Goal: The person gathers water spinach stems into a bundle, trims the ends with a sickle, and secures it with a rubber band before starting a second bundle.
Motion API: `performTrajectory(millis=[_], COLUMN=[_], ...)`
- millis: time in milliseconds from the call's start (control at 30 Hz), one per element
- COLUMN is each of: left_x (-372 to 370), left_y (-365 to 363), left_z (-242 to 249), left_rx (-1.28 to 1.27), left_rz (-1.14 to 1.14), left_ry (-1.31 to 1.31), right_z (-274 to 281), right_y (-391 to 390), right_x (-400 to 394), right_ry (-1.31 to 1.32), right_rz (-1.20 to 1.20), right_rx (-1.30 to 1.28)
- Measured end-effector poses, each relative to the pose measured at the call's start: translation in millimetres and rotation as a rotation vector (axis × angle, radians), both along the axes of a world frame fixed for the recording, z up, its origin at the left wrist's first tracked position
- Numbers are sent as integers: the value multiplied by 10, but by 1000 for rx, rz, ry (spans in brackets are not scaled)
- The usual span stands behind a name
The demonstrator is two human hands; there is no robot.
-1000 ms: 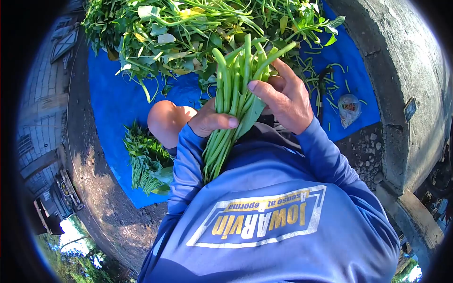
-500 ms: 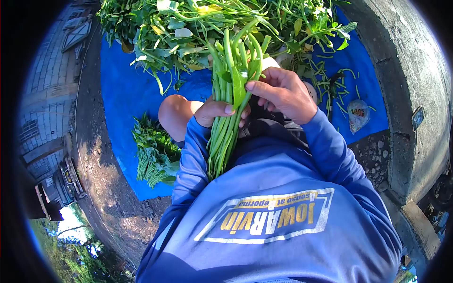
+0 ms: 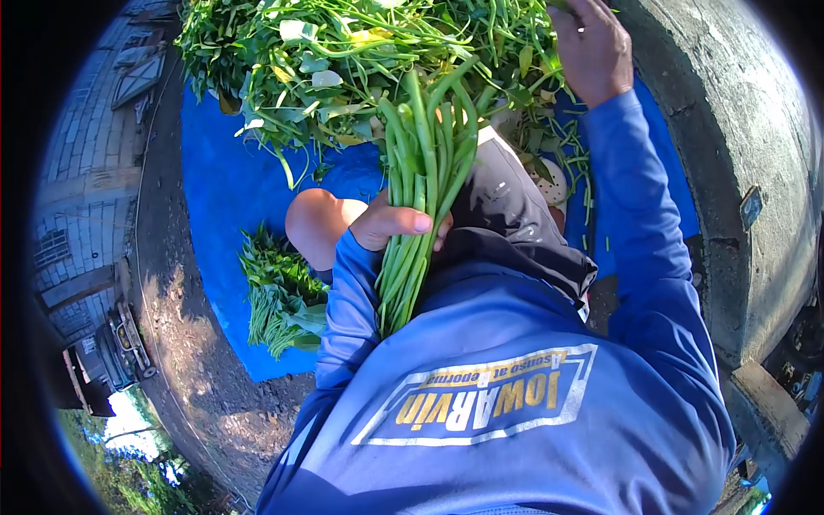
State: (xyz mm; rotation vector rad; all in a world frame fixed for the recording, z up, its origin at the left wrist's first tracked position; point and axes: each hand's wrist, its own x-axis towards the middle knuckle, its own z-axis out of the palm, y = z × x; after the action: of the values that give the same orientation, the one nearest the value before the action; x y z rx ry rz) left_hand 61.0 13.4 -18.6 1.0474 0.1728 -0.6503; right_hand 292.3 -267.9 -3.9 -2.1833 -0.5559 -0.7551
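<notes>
My left hand (image 3: 396, 225) is closed around a thick bundle of long green stems (image 3: 427, 163), with the thumb lying across the front. The cut-looking ends point up and away, and the thin lower part rests against my shirt. My right hand (image 3: 594, 53) is raised at the upper right, beside the big heap of leafy greens (image 3: 343, 60). Its fingers are bent together at the top edge, with bits of green showing around them. What exactly they pinch is partly out of frame.
A blue sheet (image 3: 215, 172) lies under the heap. A smaller bunch of leafy greens (image 3: 287, 292) rests on it at the left. Short stem pieces (image 3: 577, 150) are scattered near my right forearm. A concrete wall (image 3: 738, 172) runs along the right side.
My right hand has left the bundle and moved up and right to the heap. The broad leaf on the bundle's front is gone. My left hand still grips the stems, slightly lower.
</notes>
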Motion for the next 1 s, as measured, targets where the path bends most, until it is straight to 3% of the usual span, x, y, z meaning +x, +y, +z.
performTrajectory(millis=[67,100,133,167,200,267,300,333,400,500,600,700,800,867,967,1000], left_x=[-18,-54,-29,-16,-55,6,31,20,5,-22,8,-5,4,67,104,160], left_y=[126,180,255,323,332,273,271,274,285,326,312,210,261,376,90,113], left_z=[38,14,5,-13,-41,-29,-89,-144,-140,-111,-79,-51,39,22,93,31], left_rx=[-81,-102,-127,-153,-189,-141,-134,-127,-76,-28,-48,-30,-6,-22,-124,-171], left_rz=[38,98,118,129,126,111,116,127,137,201,196,190,217,127,-32,-72], left_ry=[-26,-64,-86,-94,-74,-134,-126,-119,-88,-47,-37,-72,-72,-109,22,1], right_z=[-401,-458,-372,-156,-165,33,51,-199,-107,16,-198,-139,123,109,35,46], right_y=[-357,-397,-354,-103,155,531,722,904,990,1041,1262,1221,1022,987,1256,1358], right_x=[284,149,-92,-471,-805,-1235,-1351,-1296,-1242,-1419,-1595,-1379,-1259,-1350,-1234,-1201], right_ry=[-16,-5,42,508,838,1256,1098,940,1119,1061,637,926,1268,1213,1336,1200], right_rz=[-391,-401,-206,-9,354,553,653,652,610,459,474,535,426,838,1012,969], right_rx=[-314,-336,-290,-44,388,473,614,541,615,666,921,703,535,690,992,1063])
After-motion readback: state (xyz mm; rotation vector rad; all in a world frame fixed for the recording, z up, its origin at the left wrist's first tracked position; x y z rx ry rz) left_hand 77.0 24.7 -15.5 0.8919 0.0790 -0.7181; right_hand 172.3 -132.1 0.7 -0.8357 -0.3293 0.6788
